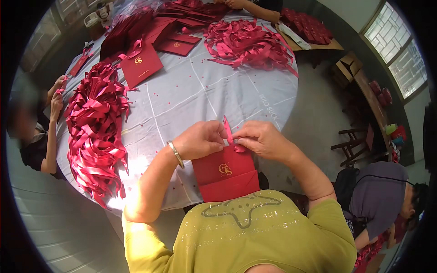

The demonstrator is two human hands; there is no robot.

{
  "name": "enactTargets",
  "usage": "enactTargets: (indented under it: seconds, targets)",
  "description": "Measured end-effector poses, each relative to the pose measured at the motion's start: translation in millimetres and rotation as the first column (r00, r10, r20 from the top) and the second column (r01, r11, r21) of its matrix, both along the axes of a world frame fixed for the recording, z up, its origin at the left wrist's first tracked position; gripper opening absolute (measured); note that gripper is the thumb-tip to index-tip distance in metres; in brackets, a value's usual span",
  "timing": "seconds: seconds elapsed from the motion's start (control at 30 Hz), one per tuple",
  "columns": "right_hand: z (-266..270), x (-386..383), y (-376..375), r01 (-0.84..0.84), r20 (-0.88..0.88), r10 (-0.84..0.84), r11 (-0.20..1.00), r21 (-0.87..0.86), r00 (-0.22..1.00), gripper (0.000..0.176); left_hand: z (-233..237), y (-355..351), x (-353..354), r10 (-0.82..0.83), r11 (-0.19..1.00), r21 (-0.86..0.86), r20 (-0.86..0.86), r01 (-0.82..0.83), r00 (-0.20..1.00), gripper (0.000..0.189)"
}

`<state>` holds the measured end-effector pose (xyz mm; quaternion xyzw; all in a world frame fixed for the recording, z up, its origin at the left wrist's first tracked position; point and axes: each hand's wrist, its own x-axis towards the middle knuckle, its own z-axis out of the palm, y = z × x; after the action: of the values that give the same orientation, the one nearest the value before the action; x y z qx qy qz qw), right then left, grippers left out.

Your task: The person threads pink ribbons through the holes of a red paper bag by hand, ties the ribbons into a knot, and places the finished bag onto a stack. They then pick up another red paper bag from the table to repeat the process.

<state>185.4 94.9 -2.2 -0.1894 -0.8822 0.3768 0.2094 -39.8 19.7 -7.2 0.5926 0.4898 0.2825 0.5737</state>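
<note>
A red paper bag (226, 170) with a gold logo lies at the table's near edge, against my front. My left hand (203, 138), with a bangle at the wrist, is closed at the bag's top edge, its fingers pinched by the pink ribbon (228, 130). My right hand (260, 139) pinches the ribbon from the other side, just above the bag. A short loop of ribbon shows below its fingertips. The ribbon stands up between both hands. How it runs through the bag is hidden by my fingers.
Ribbon heaps lie on the round table (182, 91) at the left (98, 132) and far right (248, 43). Red bags (142, 66) are piled at the back. People are at the left, the far edge and the lower right. A wooden stool (353, 144) stands right.
</note>
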Motion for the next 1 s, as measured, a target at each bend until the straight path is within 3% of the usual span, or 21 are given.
enactTargets:
  seconds: [0.17, 0.43, 0.5, 0.7, 0.8, 0.87, 0.9, 0.97, 1.0]
  targets:
    - [4.7, 0.4, -1.4, -0.024, -0.052, 0.025, 1.000, 0.012, 0.998, 0.015, 8.5, 2.1, -14.1, -0.054, 0.997, -0.054, -0.030, 0.052, 0.998, 0.020]
    - [1.0, 5.3, 3.3, -0.017, 0.074, 0.016, 1.000, 0.013, 0.997, 0.008, 8.7, -0.1, -9.0, -0.010, 1.000, -0.009, -0.049, 0.009, 0.999, 0.020]
    - [0.9, 8.7, 9.2, -0.025, 0.083, 0.023, 0.999, 0.025, 0.996, 0.008, 19.1, -0.7, -13.6, -0.076, 0.991, -0.119, -0.126, 0.061, 0.989, 0.019]
    - [1.9, 13.8, 26.3, -0.010, 0.100, 0.017, 0.998, -0.067, 0.995, 0.010, 3.1, 2.8, -26.1, -0.094, 0.971, -0.218, 0.013, 0.094, 0.996, 0.014]
    - [-11.0, 9.8, 26.0, -0.018, 0.155, 0.035, 0.994, -0.109, 0.987, 0.008, -9.9, 3.8, -23.0, -0.153, 0.954, -0.267, -0.040, 0.137, 0.987, 0.012]
    - [-17.0, 8.1, 21.4, 0.046, -0.024, -0.043, 0.989, 0.140, 0.999, 0.012, -11.0, 2.4, -22.4, -0.137, 0.953, -0.275, -0.027, 0.125, 0.990, 0.012]
    - [-12.1, 6.1, 15.6, 0.035, -0.017, -0.033, 0.990, 0.136, 0.999, 0.012, -11.2, 1.6, -22.6, -0.127, 0.953, -0.280, -0.020, 0.116, 0.992, 0.012]
    - [8.5, 0.9, -3.4, 0.156, -0.015, -0.161, 0.927, 0.341, 0.987, 0.020, -12.4, 3.2, -23.0, -0.139, 0.952, -0.278, -0.020, 0.128, 0.990, 0.013]
    - [12.5, -1.3, -9.4, 0.151, -0.005, -0.159, 0.929, 0.338, 0.987, 0.020, -13.1, 4.0, -22.7, -0.160, 0.951, -0.270, -0.027, 0.147, 0.987, 0.013]
